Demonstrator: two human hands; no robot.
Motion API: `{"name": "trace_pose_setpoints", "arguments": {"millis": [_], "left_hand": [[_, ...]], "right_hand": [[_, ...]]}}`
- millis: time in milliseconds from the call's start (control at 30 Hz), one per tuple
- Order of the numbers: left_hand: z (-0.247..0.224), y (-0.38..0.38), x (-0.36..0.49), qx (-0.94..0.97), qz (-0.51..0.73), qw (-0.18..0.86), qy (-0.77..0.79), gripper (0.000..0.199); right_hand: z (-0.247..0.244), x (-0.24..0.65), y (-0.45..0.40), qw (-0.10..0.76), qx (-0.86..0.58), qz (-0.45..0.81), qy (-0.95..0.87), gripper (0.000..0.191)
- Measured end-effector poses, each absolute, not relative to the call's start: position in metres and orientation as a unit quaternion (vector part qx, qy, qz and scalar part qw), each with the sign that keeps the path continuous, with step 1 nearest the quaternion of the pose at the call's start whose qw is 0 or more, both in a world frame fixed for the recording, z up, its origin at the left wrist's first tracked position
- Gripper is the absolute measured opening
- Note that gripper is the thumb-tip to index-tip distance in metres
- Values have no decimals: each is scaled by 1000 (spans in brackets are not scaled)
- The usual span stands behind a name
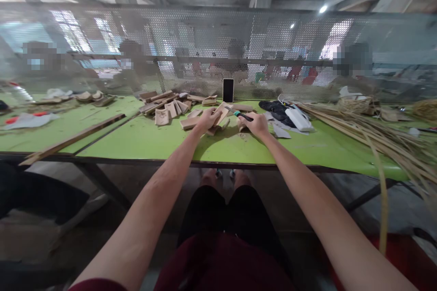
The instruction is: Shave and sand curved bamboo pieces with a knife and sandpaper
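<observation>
My left hand (207, 119) holds a pale wooden piece (223, 110) above the green table (164, 143). My right hand (256, 123) is wrapped round the black and green handle of a knife (241, 114), whose blade points left and touches or nearly touches the wooden piece. Small wooden pieces (189, 122) lie under and beside my left hand. Another light piece, partly hidden, is below my right hand, with shavings (242, 135) near it. Behind my left hand, several curved wooden pieces (162, 117) form a loose pile.
A phone (228, 90) stands upright against the perforated screen (205, 32). Dark cloth (278, 111) and a white object (298, 118) lie right, beside long bamboo strips (344, 127). A long wooden strip (78, 136) crosses the left edge. People are beyond the screen.
</observation>
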State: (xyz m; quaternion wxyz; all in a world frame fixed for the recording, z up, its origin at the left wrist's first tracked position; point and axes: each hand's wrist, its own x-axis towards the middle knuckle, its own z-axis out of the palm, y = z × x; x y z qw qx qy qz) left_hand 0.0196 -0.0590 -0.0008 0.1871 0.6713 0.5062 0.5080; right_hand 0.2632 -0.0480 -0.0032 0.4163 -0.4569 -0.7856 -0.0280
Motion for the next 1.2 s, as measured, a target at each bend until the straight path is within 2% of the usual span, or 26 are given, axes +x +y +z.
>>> {"name": "trace_pose_setpoints", "arguments": {"millis": [133, 433, 700, 933, 1200], "left_hand": [[1, -60, 20, 671, 513, 191, 500, 16], [0, -63, 19, 628, 552, 241, 493, 26], [1, -61, 22, 587, 572, 389, 421, 34], [7, -69, 22, 568, 506, 565, 321, 38], [10, -74, 20, 526, 487, 646, 263, 36]], "right_hand": [[-3, 264, -48, 418, -470, -37, -776, 40], [-7, 275, -39, 464, -491, -30, -737, 49], [-8, 254, -47, 466, -409, 8, -785, 44], [-5, 247, -52, 447, -413, -14, -793, 45], [-7, 245, -48, 398, -468, -78, -785, 43]]}}
